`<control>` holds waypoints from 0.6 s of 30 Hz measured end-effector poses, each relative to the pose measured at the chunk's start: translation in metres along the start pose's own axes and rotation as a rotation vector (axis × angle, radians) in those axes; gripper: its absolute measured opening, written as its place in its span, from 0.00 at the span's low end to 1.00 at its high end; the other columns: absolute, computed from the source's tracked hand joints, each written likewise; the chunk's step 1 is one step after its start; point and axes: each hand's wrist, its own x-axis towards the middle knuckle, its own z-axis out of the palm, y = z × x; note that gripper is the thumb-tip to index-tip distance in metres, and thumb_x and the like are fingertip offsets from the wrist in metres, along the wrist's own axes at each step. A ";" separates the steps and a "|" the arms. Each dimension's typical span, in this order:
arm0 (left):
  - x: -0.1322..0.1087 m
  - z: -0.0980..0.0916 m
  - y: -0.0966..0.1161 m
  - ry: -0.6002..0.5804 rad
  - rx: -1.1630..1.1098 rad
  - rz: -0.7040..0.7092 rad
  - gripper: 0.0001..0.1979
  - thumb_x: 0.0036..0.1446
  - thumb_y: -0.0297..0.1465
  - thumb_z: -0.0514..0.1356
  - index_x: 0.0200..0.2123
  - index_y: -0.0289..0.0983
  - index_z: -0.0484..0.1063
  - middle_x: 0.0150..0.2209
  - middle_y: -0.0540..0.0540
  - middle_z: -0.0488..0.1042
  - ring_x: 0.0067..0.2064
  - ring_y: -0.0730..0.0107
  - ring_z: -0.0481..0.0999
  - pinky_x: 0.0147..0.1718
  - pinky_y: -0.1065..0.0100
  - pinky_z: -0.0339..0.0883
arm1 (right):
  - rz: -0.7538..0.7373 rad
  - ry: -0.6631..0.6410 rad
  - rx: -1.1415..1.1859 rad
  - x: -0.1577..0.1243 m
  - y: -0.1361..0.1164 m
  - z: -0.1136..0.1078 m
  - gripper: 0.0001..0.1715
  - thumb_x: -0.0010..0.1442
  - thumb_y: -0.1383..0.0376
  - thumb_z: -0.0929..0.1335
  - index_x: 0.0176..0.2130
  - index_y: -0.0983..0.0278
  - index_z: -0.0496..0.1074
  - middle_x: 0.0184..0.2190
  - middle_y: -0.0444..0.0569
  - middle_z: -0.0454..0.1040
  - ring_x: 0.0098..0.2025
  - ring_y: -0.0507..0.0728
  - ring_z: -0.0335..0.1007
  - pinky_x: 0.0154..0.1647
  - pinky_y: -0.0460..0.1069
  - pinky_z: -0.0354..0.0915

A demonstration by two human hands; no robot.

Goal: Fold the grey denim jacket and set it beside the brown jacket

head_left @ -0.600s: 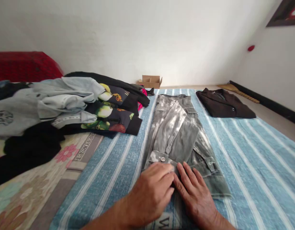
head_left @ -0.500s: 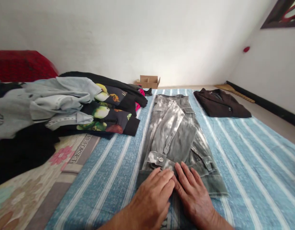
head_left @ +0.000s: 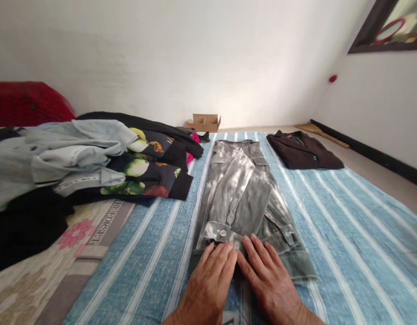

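Both bare hands lie flat and side by side at the near end of the work, fingers loosely spread, pinching nothing. The left hand (head_left: 208,282) rests with its fingertips on the lower edge of a folded grey-green mottled garment (head_left: 238,198), and the right hand (head_left: 267,284) presses on the same cloth, its thumb just beside the left hand. Compared with the earlier view, the left hand has uncurled and slid down off the buttoned cuff (head_left: 222,233), which now sits just above its fingertips, uncovered. The two hands have also drawn closer together.

The garment stretches straight ahead of the hands, with a sleeve laid diagonally across it, on a blue-and-white striped bedsheet (head_left: 347,234). Beyond the right hand, well ahead, lies a folded dark brown jacket (head_left: 303,151). Left of the hands is a heap of clothes, with a pale grey sweatshirt (head_left: 69,153) over a black apple-print top (head_left: 141,171). A floral quilt (head_left: 59,253) shows nearer on that side, and a small cardboard box (head_left: 204,122) stands far ahead by the wall.
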 end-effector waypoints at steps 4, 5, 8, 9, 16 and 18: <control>0.001 0.001 -0.002 0.022 0.103 0.038 0.27 0.52 0.21 0.46 0.56 0.27 0.64 0.57 0.36 0.68 0.60 0.58 0.63 0.56 0.56 0.62 | -0.032 -0.003 -0.001 -0.001 0.004 0.002 0.28 0.63 0.66 0.58 0.62 0.61 0.59 0.60 0.52 0.63 0.60 0.63 0.58 0.53 0.56 0.59; 0.001 0.001 -0.004 0.021 0.123 0.047 0.26 0.53 0.21 0.46 0.56 0.28 0.64 0.56 0.37 0.68 0.59 0.58 0.64 0.55 0.56 0.62 | -0.034 -0.006 0.002 -0.002 0.005 0.003 0.29 0.63 0.66 0.58 0.63 0.61 0.58 0.60 0.52 0.63 0.60 0.63 0.58 0.52 0.56 0.60; 0.004 0.002 -0.007 0.023 0.172 0.067 0.25 0.53 0.21 0.47 0.54 0.29 0.66 0.54 0.39 0.71 0.56 0.60 0.68 0.53 0.59 0.65 | -0.046 -0.003 0.004 -0.002 0.007 0.005 0.29 0.62 0.67 0.57 0.62 0.62 0.59 0.59 0.52 0.65 0.59 0.63 0.60 0.51 0.56 0.62; 0.005 0.001 -0.007 0.025 0.183 0.069 0.24 0.53 0.21 0.48 0.54 0.29 0.67 0.53 0.40 0.72 0.55 0.60 0.69 0.52 0.59 0.66 | -0.054 -0.001 0.004 -0.001 0.008 0.005 0.29 0.62 0.67 0.57 0.62 0.63 0.60 0.59 0.53 0.65 0.58 0.63 0.61 0.51 0.55 0.62; 0.009 -0.001 -0.002 0.073 0.120 -0.022 0.19 0.57 0.28 0.50 0.51 0.33 0.70 0.52 0.44 0.74 0.52 0.62 0.72 0.51 0.62 0.66 | -0.058 -0.030 0.048 0.000 0.012 0.003 0.29 0.60 0.72 0.56 0.59 0.64 0.64 0.58 0.51 0.67 0.57 0.62 0.64 0.50 0.54 0.65; 0.011 -0.002 0.000 0.077 0.099 -0.039 0.18 0.58 0.30 0.51 0.50 0.33 0.70 0.52 0.43 0.74 0.52 0.61 0.73 0.51 0.61 0.66 | -0.040 -0.060 0.061 -0.001 0.012 0.003 0.29 0.60 0.72 0.57 0.59 0.63 0.64 0.58 0.51 0.66 0.57 0.62 0.63 0.50 0.54 0.66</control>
